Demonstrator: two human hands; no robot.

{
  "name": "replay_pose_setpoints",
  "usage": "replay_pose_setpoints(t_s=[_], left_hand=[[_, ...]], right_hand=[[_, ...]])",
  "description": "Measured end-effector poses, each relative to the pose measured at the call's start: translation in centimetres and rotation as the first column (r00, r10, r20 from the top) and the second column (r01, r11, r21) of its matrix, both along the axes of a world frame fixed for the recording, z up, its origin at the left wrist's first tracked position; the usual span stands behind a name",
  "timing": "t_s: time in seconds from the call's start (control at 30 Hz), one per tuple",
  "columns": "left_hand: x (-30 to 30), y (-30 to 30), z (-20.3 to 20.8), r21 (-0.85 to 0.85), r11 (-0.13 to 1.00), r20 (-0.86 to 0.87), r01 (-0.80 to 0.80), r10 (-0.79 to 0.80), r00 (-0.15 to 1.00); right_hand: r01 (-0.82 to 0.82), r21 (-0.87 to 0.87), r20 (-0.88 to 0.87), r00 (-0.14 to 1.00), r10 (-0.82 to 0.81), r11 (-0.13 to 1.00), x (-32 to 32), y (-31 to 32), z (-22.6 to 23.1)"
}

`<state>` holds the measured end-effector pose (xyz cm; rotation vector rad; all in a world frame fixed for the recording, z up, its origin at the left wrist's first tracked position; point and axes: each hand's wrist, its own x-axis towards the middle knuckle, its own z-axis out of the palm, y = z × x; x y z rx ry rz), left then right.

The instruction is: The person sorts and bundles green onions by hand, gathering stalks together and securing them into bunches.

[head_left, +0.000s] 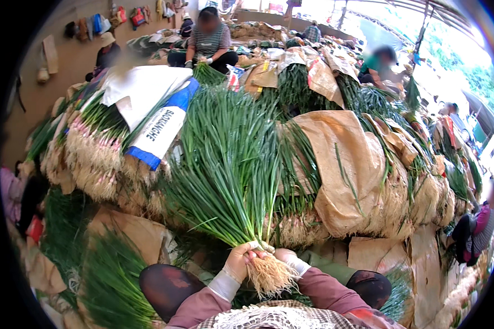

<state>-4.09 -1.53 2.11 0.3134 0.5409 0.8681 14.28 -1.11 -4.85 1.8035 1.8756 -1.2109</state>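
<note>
A large bunch of spring onions [230,170] stands fanned out before me, its long green leaves pointing away. My left hand [239,260] is closed around the left side of the bunch's base, just above the pale roots [270,275] that hang toward my lap. On the other side, my right hand [287,256] presses against the same base; its fingers are mostly hidden behind the stems and roots. Both wrists have whitish cuffs below mauve sleeves.
Rooted spring onions [96,151] are heaped ahead, partly under a white and blue sack [162,129] and brown sacking [340,164]. Loose greens [115,279] lie left of my knee [170,290]. A person [209,41] sits beyond the heap; others work around it.
</note>
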Motion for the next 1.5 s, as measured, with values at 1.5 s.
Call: replay_pose_setpoints(t_s=[1.5], left_hand=[[1.4,0.2,-2.0,-0.082,0.994,0.020,0.079,-0.077,0.997]], right_hand=[[0.598,-0.482,-0.749,0.099,-0.655,0.641,1.0,-1.5,7.2]])
